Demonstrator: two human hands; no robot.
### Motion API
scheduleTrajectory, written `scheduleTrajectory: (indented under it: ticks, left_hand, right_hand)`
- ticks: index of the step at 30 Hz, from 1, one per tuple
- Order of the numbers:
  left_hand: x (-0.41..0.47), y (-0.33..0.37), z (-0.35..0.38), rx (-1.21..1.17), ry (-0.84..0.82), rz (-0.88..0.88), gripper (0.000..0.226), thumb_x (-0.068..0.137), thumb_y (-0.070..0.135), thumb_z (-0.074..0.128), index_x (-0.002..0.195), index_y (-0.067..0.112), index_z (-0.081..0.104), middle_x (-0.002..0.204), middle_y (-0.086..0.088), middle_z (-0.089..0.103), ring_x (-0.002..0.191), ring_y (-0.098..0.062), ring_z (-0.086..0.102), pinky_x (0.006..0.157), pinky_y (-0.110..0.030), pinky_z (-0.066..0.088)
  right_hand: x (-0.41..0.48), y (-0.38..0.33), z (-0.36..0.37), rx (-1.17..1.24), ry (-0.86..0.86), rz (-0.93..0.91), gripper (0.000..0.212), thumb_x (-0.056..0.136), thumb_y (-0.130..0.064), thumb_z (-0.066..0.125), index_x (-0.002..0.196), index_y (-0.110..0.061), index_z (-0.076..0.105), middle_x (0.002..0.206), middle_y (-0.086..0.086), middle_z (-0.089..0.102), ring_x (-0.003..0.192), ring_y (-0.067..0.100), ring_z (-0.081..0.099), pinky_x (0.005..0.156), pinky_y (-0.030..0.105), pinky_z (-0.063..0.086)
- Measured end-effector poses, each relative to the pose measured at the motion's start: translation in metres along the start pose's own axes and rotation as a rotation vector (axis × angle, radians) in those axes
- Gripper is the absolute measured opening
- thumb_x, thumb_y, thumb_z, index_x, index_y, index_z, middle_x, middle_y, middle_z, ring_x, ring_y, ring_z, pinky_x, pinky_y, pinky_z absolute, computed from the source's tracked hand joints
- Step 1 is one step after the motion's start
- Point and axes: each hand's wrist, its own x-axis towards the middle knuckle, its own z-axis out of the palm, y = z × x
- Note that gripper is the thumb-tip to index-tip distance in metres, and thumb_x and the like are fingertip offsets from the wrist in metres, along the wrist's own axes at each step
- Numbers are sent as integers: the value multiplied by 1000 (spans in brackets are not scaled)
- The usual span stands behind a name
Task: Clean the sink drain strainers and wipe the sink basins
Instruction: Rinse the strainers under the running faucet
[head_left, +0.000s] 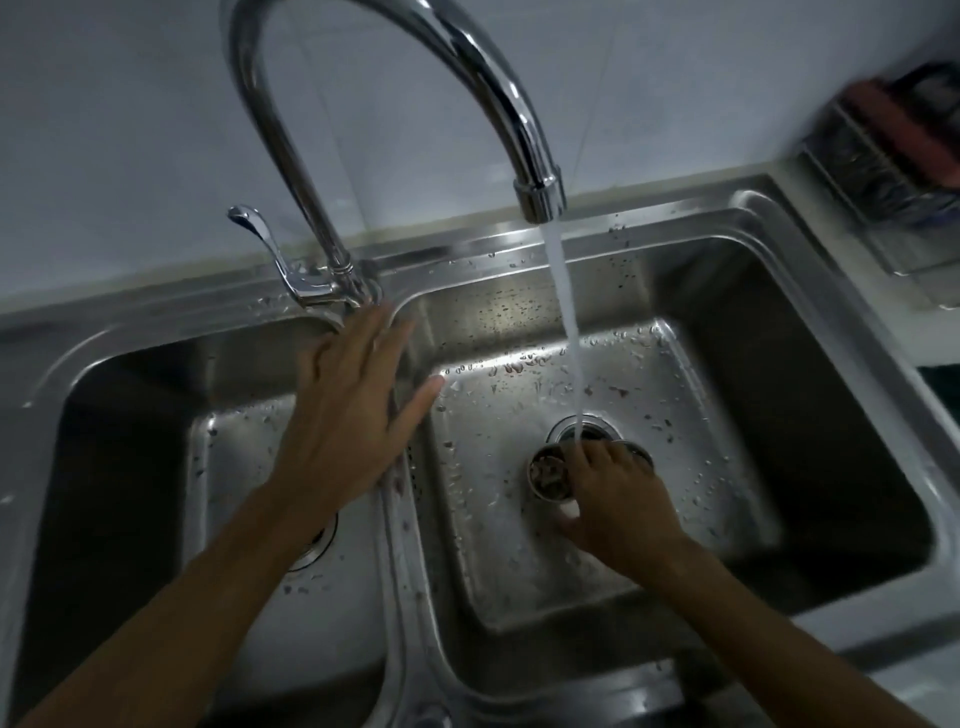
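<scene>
Rinsing under the running stream, right hand (615, 499) grips the round debris-filled steel strainer (550, 475); left hand (353, 410) hovers spread, empty.

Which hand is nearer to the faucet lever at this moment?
Left. The left hand is open with fingers spread just below the faucet lever, fingertips near the faucet base. The right hand is down in the right basin, holding the strainer by the drain.

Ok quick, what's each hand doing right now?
Left hand: open, fingers spread, holding nothing, over the divider between the basins.
Right hand: closed on the drain strainer, under the running water.
</scene>
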Motion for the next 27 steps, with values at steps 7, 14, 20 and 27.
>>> scheduleTrajectory:
  ticks: [7, 14, 20, 27]
  left_hand:
    - [34, -2, 33, 71, -134, 41, 72, 98, 62, 39, 149, 13, 51, 161, -14, 41, 146, -30, 42, 120, -53, 27]
    - [30, -8, 47, 148, -93, 135, 64, 101, 59, 41, 137, 11, 63, 148, -15, 54, 132, -33, 55, 114, -50, 30]
    - [29, -7, 48, 124, -57, 107, 58, 99, 56, 44, 132, 14, 66, 137, -12, 61, 123, -31, 59, 111, -49, 30]
    - [31, -11, 52, 133, -75, 132, 58, 98, 57, 46, 131, 14, 66, 138, -11, 60, 125, -30, 58, 110, -51, 32]
  right_hand:
    - [53, 26, 48, -125, -63, -79, 101, 79, -72, 64, 153, -15, 26, 151, 13, 45, 140, 34, 42, 122, 54, 19]
    - [74, 48, 44, 126, 135, 56, 84, 78, -70, 64, 140, -16, 44, 131, 10, 62, 118, 29, 61, 109, 47, 45]
    - [72, 52, 32, 374, 189, 5, 76, 74, -53, 77, 133, -21, 43, 126, 5, 61, 106, 24, 63, 82, 43, 60]
    - [72, 46, 25, 475, 205, 57, 81, 79, -54, 76, 141, -15, 42, 129, 10, 59, 112, 27, 60, 91, 43, 57]
